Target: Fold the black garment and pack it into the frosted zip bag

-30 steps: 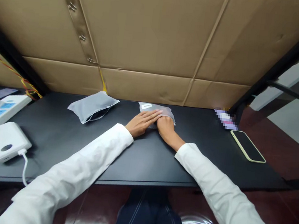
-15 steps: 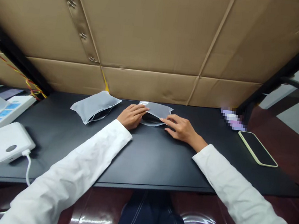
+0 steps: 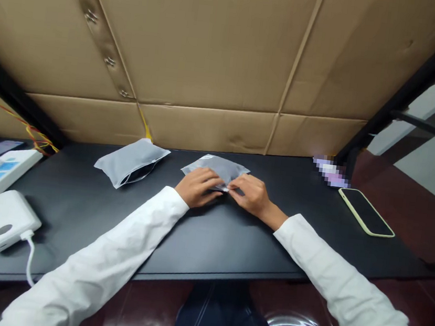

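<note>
On the black flat table (image 3: 208, 236), the frosted flat plastic bag (image 3: 222, 168) is pinched at its near edge by the right hand's (image 3: 253, 195) nearly closed fingers; it is touched by the left hand's (image 3: 197, 187) loosely curled fingers.

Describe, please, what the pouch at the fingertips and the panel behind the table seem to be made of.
The pouch looks like soft, frosted plastic, being milky grey and seemingly translucent. The panel looks like matte brown cardboard, given its straight folds and small dents, though a similar sheet material is possible.
</note>
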Action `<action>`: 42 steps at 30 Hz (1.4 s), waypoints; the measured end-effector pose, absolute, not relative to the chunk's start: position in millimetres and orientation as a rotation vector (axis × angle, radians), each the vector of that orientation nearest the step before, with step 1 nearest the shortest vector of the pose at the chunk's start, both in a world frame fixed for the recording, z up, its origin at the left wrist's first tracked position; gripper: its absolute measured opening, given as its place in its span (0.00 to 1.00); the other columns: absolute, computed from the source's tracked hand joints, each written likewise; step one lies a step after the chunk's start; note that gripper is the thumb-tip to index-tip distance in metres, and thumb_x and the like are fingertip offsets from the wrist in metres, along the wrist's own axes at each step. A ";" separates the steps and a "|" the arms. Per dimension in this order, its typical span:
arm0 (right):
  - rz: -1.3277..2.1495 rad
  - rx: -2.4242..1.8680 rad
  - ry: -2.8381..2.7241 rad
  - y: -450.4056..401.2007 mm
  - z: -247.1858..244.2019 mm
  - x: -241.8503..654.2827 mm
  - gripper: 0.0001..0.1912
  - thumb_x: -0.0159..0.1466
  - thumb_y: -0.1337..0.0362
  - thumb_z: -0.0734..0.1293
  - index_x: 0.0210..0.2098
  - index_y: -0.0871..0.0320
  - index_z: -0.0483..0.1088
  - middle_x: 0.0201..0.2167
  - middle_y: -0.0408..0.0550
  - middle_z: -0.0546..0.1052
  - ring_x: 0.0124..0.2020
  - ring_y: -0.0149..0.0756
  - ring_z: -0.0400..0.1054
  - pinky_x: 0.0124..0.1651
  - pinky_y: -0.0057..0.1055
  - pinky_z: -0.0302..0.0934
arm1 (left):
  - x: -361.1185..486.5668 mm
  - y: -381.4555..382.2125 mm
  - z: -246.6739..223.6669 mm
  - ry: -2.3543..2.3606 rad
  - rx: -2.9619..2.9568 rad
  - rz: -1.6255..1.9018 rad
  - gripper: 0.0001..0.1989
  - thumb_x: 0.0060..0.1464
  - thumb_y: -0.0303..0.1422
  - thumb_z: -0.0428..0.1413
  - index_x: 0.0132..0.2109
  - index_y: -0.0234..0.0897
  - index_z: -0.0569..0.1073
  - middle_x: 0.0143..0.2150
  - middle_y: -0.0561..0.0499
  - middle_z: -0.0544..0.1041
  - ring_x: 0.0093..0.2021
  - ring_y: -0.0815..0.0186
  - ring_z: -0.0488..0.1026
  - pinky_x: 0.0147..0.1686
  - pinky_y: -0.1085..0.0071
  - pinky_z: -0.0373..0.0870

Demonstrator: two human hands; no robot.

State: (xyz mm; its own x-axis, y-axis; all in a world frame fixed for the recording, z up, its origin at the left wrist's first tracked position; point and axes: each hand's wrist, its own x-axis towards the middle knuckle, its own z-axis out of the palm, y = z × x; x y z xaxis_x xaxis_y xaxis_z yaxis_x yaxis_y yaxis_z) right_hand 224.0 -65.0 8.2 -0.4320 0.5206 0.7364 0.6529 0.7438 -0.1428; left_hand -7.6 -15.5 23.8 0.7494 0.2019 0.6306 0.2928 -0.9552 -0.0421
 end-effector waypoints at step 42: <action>0.091 -1.185 -1.657 -26.4 3.9 298.5 0.10 0.61 0.63 0.69 0.42 0.55 0.74 0.32 0.45 0.79 0.32 0.37 0.72 0.41 0.36 0.68 | -40.9 29.2 15.5 -0.745 -2.502 -0.763 0.11 0.66 0.33 0.48 0.37 0.37 0.73 0.37 0.46 0.77 0.38 0.61 0.69 0.35 0.63 0.61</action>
